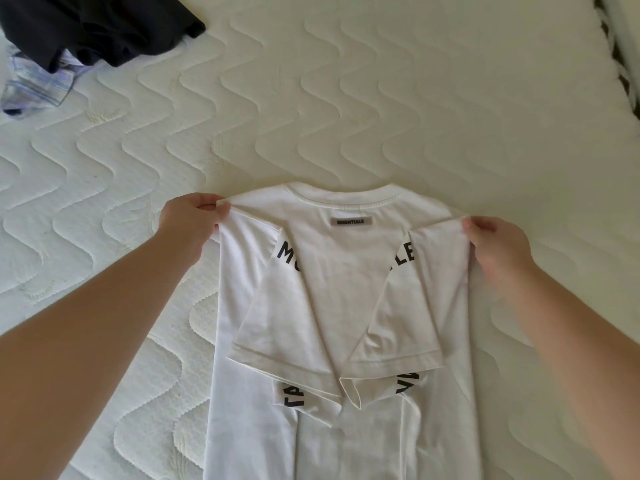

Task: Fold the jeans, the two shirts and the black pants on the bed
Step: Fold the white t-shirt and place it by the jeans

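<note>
A white T-shirt (343, 296) with black lettering and a grey label lies on the quilted mattress (346, 98), collar away from me. Both sides and both short sleeves are folded inward over its middle. My left hand (190, 220) pinches the shirt's left shoulder corner. My right hand (495, 244) pinches the right shoulder corner. Black pants (97, 29) lie crumpled at the far left corner, partly covering a light blue and white garment (34, 84).
The mattress edge (620, 46) runs along the far right, with a dark patterned strip beside it. The shirt's lower part runs out of the frame at the bottom.
</note>
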The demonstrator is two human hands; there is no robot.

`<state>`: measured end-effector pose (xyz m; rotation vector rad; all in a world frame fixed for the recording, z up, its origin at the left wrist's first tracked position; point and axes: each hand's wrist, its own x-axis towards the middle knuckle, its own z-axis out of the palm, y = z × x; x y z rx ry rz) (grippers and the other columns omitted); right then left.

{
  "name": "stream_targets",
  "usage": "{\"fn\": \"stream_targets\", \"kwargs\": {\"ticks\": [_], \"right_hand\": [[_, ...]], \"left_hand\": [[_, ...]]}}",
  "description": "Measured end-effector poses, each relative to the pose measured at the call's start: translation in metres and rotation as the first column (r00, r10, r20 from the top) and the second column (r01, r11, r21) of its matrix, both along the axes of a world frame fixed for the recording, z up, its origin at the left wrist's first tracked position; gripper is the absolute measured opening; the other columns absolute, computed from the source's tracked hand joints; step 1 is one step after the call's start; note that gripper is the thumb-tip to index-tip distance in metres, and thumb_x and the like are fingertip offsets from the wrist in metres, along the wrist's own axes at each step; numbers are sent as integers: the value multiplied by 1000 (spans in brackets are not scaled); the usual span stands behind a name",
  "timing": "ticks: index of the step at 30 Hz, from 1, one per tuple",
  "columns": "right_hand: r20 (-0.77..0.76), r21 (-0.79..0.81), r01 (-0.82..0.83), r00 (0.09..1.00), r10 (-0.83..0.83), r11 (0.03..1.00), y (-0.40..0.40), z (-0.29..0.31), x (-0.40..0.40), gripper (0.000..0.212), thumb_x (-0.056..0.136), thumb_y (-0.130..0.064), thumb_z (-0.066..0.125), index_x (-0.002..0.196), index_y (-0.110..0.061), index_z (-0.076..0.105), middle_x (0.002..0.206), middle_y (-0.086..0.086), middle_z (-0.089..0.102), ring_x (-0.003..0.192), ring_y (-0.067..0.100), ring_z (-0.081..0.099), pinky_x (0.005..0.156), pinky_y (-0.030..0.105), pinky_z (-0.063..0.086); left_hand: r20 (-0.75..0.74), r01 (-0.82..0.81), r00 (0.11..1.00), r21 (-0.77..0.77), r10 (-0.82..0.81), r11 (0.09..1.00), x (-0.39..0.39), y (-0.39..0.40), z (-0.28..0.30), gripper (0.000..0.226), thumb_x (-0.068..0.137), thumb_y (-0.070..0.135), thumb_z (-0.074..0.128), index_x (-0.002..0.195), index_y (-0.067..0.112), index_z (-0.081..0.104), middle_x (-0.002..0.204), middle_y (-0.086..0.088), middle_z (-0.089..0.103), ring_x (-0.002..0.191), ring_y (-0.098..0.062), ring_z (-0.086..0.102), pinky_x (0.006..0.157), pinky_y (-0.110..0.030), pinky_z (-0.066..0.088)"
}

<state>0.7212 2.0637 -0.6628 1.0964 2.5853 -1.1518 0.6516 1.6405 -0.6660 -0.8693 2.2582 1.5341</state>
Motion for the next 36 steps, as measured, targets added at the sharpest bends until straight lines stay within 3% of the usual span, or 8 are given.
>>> {"fn": "stream_targets", "kwargs": {"ticks": [6, 10, 13, 18, 24, 28, 33, 36], "right_hand": [[-9, 17, -19, 1000, 20, 1000, 5, 0, -15, 26, 85, -26, 75, 102, -8, 69, 102, 11, 71, 90, 25, 64, 83, 32, 47], [-67, 97, 20, 998, -13, 995, -2, -7, -12, 28, 82, -27, 76, 102, -11, 65, 95, 2, 67, 94, 23, 63, 84, 30, 45], [-112, 134, 32, 994, -17, 990, -8, -8, -2, 39, 82, -33, 76, 109, -10, 60, 93, 0, 63, 93, 22, 61, 80, 27, 41], [26, 66, -84, 996, 83, 994, -21, -1, 41, 52, 81, -38, 77, 118, -11, 54, 98, -2, 59, 89, 17, 55, 76, 27, 40], [246, 8, -221, 946, 212, 975, -22, 5, 124, 27, 83, -41, 74, 80, -15, 65, 65, -6, 58, 60, 12, 54, 53, 24, 36], [233, 6, -210, 951, 203, 978, -25, 11, 178, 28, 89, -42, 67, 70, -22, 64, 60, -5, 57, 69, 24, 58, 58, 29, 38], [322, -50, -263, 909, 265, 964, -31, 15, 235, 33, 85, -44, 71, 65, -24, 55, 58, -8, 53, 58, 12, 51, 57, 31, 35], [335, 26, -300, 901, 275, 953, -34, 16, 264, 41, 90, -41, 65, 58, -18, 52, 57, 2, 53, 66, 29, 56, 57, 36, 32]], "left_hand": [[-11, 11, 1000, 112, -10, 994, -1, -2, -1, 17, 94, 13, 65, 111, 13, 66, 97, 0, 68, 92, -17, 67, 85, -24, 53], [-68, 92, 993, -81, -97, 992, 5, 0, -3, 20, 91, 21, 69, 110, 19, 65, 100, -3, 69, 88, -20, 64, 81, -33, 54], [-115, 132, 980, -234, -162, 963, 19, 12, 1, 39, 86, 27, 74, 120, 22, 56, 95, 4, 65, 83, -13, 61, 67, -24, 48], [21, 215, 974, -399, -226, 891, 54, 25, 5, 56, 83, 43, 74, 125, 12, 53, 105, 3, 62, 93, -16, 57, 77, -29, 45], [99, 213, 976, -273, -193, 938, 125, 9, 0, 31, 87, 37, 72, 105, 12, 68, 89, 3, 71, 75, -16, 61, 64, -25, 45], [90, 142, 988, -201, -126, 969, 165, 0, 3, 22, 91, 42, 64, 91, 20, 68, 80, 0, 68, 75, -23, 64, 76, -40, 58], [184, 375, 923, -218, -339, 901, 206, 0, 10, 26, 84, 42, 74, 93, 19, 66, 83, 5, 67, 75, -13, 60, 66, -25, 47], [175, 265, 957, -202, -231, 943, 228, -5, 12, 33, 88, 41, 70, 88, 8, 69, 80, -8, 65, 71, -22, 58, 62, -30, 44]]}}
